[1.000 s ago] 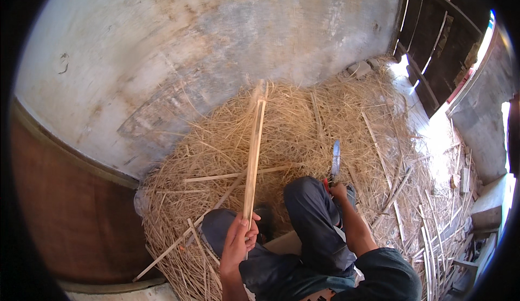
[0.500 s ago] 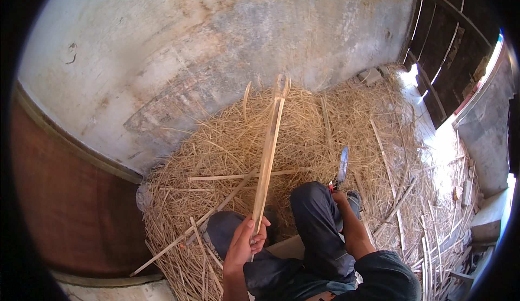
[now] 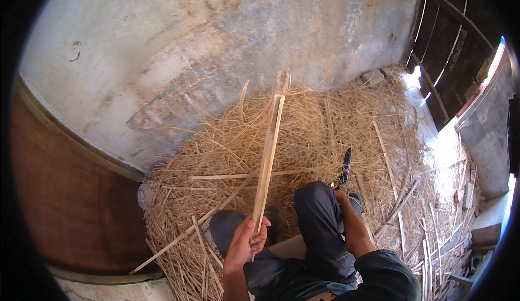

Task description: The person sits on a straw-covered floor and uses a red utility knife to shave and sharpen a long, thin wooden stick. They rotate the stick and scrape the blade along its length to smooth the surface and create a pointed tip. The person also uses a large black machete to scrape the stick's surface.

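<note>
My left hand (image 3: 246, 242) is closed around the lower end of a long split bamboo strip (image 3: 267, 157). The strip rises away from me, tilted slightly right, and has a node close to its far end. Beyond my raised right knee, my right hand (image 3: 340, 195) grips a knife (image 3: 345, 166). Its blade points up and away and looks dark; the handle and most of my fingers are hidden by the knee. Knife and strip are well apart.
Thin shavings (image 3: 216, 149) heap over the floor against a stained wall (image 3: 216, 41). Loose strips (image 3: 179, 247) lie at left and more at right. A brown panel (image 3: 65, 192) stands on the left, dark boards (image 3: 449, 41) at far right. My bent legs (image 3: 319, 230) are between my hands.
The knife has turned in my right hand, its blade going from bright to dark and the red on its handle no longer showing. My left hand and the bamboo strip have barely moved.
</note>
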Available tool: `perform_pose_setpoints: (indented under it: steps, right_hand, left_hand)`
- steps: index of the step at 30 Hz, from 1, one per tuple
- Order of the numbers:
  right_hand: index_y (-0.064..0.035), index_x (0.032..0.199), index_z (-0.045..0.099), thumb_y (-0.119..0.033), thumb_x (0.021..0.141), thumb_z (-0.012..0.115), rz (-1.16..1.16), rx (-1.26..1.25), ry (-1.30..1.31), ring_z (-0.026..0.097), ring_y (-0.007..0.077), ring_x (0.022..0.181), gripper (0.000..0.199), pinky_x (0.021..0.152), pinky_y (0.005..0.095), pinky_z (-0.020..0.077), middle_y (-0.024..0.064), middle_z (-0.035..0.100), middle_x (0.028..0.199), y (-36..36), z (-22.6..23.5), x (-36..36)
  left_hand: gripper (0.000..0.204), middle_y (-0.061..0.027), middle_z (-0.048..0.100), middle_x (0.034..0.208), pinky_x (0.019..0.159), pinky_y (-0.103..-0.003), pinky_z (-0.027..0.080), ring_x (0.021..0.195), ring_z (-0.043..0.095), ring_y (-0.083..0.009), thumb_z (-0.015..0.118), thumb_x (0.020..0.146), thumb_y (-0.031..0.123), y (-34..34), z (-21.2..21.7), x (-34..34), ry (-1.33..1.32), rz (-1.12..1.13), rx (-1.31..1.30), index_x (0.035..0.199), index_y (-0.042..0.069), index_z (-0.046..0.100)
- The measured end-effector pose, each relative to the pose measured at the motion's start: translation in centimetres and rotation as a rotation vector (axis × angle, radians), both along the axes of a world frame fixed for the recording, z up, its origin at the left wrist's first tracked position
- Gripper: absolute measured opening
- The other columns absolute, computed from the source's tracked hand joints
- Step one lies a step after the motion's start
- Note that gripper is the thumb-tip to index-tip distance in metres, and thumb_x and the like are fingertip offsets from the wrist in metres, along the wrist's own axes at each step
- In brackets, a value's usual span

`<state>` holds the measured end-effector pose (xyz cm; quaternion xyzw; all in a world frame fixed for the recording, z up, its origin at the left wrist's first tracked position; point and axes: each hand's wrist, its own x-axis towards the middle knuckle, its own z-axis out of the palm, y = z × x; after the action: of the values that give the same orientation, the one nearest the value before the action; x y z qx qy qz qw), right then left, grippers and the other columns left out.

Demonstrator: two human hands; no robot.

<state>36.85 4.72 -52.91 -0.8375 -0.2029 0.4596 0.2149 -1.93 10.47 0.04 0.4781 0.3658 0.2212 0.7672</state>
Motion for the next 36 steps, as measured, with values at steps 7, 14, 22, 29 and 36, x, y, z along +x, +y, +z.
perform_pose_setpoints:
  steps: [7,14,22,29,36]
  right_hand:
    - [-0.0132,0.111,0.083,-0.042,0.081,0.077,-0.318,-0.038,-0.382,0.072,0.0403,0.111,0.042,0.098,0.0489,0.0543,0.0182,0.078,0.113,-2.9,8.2,0.0]
    - [-0.0132,0.125,0.071,-0.026,0.085,0.076,-0.34,0.212,-0.525,0.074,0.0368,0.097,0.043,0.087,0.0481,0.0552,0.0187,0.077,0.099,-2.4,10.3,0.4]
    - [0.0029,0.121,0.063,-0.023,0.093,0.072,-0.626,0.456,0.121,0.065,0.0205,0.062,0.039,0.05,0.037,0.0493,0.0119,0.068,0.083,-0.9,7.9,6.6]
    - [0.0045,0.12,0.071,-0.042,0.095,0.062,-0.215,0.283,-0.521,0.075,0.0459,0.088,0.054,0.078,0.0532,0.0593,0.0297,0.076,0.1,-4.7,11.4,12.7]
    - [0.0042,0.129,0.065,-0.038,0.098,0.054,-0.141,0.233,-0.807,0.071,0.0421,0.077,0.054,0.069,0.0491,0.057,0.0272,0.072,0.096,-6.8,13.4,13.8]
  left_hand:
    - [0.046,0.0029,0.036,0.068,0.043,-0.023,0.029,0.049,0.031,-0.0052,0.04,0.114,0.044,0.4,-0.7,0.0,-0.047,-0.007,0.012,0.113,0.001,0.057]
    - [0.046,0.0026,0.036,0.069,0.042,-0.023,0.029,0.048,0.032,-0.0054,0.041,0.114,0.044,-0.1,-0.5,-0.2,-0.033,0.019,0.003,0.115,0.001,0.057]
    - [0.046,0.0025,0.036,0.069,0.043,-0.023,0.029,0.048,0.032,-0.0053,0.041,0.113,0.045,-0.5,-0.7,-0.5,-0.068,0.005,0.02,0.115,0.002,0.057]
    - [0.043,0.0021,0.036,0.069,0.043,-0.024,0.029,0.048,0.032,-0.0058,0.039,0.115,0.041,-1.2,-0.4,-0.4,-0.098,-0.024,0.046,0.115,0.002,0.056]
    - [0.042,0.0023,0.036,0.069,0.043,-0.024,0.031,0.048,0.033,-0.0058,0.036,0.116,0.039,-2.2,0.1,-0.8,-0.081,-0.011,0.099,0.115,0.002,0.056]
